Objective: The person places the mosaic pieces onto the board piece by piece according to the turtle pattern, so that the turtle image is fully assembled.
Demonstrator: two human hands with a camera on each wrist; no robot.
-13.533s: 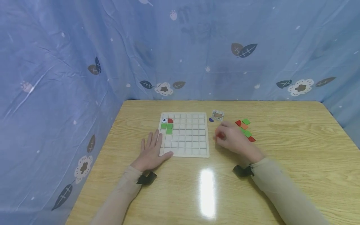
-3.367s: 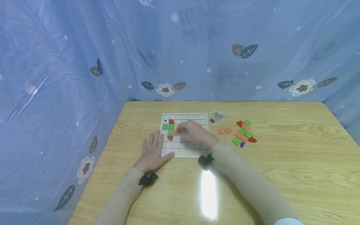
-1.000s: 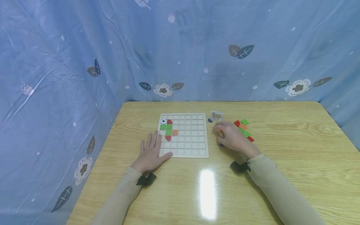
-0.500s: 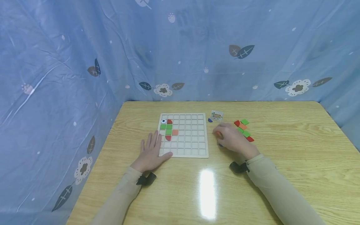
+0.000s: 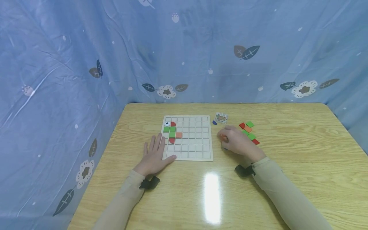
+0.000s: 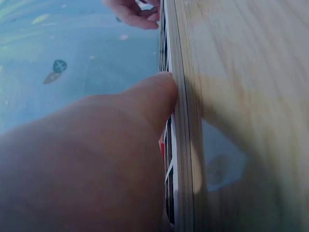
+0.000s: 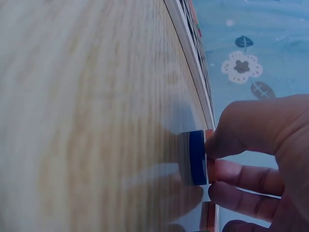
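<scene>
A white grid board (image 5: 195, 155) lies on the table. In its left part sit an eye disc (image 5: 167, 124), green squares (image 5: 172, 129), two red quarter-rounds (image 5: 172, 140) and an orange square (image 5: 179, 135). My left hand (image 5: 153, 156) rests with spread fingers on the board's left edge, its thumb on the front edge. Right of the board, my right hand (image 5: 237, 140) pinches an orange tile (image 7: 211, 170) between thumb and fingers, low over the table. A blue piece (image 7: 197, 157) stands out in front of it in the right wrist view; another orange tile (image 7: 208, 215) lies beside.
Behind the right hand lie loose green tiles (image 5: 250, 124), an orange tile (image 5: 248, 129) and red pieces (image 5: 242, 126). A pattern card (image 5: 221, 118) and a blue piece (image 5: 214, 122) lie beyond the board's right side. A blue curtain (image 5: 184, 57) hangs behind the table.
Since the earliest frame, a red quarter-round and an orange square have joined the board. My right hand has gone from the board back to the loose tiles; my left hand stays put.
</scene>
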